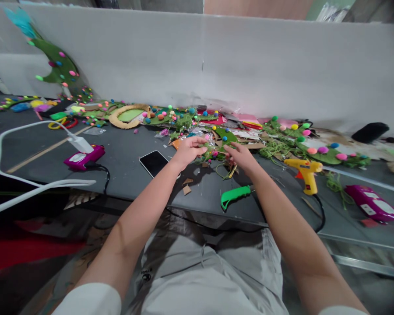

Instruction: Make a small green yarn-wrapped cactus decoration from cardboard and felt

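My left hand (191,151) reaches to the near edge of the craft pile, its fingers stretched and thumb apart. Just beyond it lie clear plastic wrapping (210,139) and small coloured pompoms. My right hand (240,156) is opposite, fingers spread beside a green felt piece (223,134) dotted with pompoms. Under its fingertips a small yellowish strip (233,171) and green yarn lie partly hidden; I cannot tell whether they touch. A green-handled tool (235,196) rests below my right forearm, its far end covered. Beside my left forearm is a black-screened phone (153,163).
A yellow glue gun (304,173) stands at right, near a purple power adapter (374,203). Another purple adapter (84,158) with a white plug and cable is at left. A beige ring (115,121) and pompom-covered green felt line the back, before a white partition (265,65).
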Available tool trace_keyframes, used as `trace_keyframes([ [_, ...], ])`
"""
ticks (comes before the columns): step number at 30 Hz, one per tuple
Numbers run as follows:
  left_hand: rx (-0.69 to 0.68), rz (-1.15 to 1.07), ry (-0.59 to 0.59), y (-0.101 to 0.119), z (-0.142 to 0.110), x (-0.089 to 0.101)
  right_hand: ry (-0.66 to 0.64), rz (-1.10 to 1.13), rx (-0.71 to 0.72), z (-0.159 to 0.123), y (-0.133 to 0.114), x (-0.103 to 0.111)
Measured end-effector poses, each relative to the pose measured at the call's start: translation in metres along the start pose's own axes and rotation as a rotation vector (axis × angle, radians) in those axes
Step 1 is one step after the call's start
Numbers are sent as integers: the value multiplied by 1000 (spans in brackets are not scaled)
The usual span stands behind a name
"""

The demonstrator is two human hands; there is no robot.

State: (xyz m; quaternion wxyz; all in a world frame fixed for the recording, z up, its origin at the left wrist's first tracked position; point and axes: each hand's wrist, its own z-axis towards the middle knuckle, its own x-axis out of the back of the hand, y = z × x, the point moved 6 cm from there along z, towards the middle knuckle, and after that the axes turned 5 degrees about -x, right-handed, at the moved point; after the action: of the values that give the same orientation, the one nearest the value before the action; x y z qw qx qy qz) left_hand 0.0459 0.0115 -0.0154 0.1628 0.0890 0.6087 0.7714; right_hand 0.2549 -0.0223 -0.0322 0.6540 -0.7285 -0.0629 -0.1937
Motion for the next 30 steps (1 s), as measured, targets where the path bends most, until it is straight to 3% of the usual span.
trace_keyframes([
  [2,-24,0,5,2,1,1,48,6,-52,3,5,9],
  [5,-115,89,16,7,1,3,114,-263,-23,2,5,21],
  [8,-304,318,44,15,-1,4,257,-473,102,-7,-5,29],
  [10,-401,448,20,18,-5,0,326,-424,273,-15,-18,29],
  [11,-424,489,-11,19,-6,-2,310,-363,368,-20,-25,26],
  [13,-437,534,-90,18,-9,-9,144,-224,511,-26,-36,12],
  [15,-443,541,-148,18,-12,-14,-93,-108,547,-29,-40,-7],
  [17,-445,539,-169,18,-12,-16,-220,-61,514,-30,-39,-19],
  [24,-447,594,-135,11,-9,-13,-101,-167,440,-27,-32,-24],
  [30,-411,580,-90,10,-8,-11,-85,-205,525,-36,-38,-33],
])
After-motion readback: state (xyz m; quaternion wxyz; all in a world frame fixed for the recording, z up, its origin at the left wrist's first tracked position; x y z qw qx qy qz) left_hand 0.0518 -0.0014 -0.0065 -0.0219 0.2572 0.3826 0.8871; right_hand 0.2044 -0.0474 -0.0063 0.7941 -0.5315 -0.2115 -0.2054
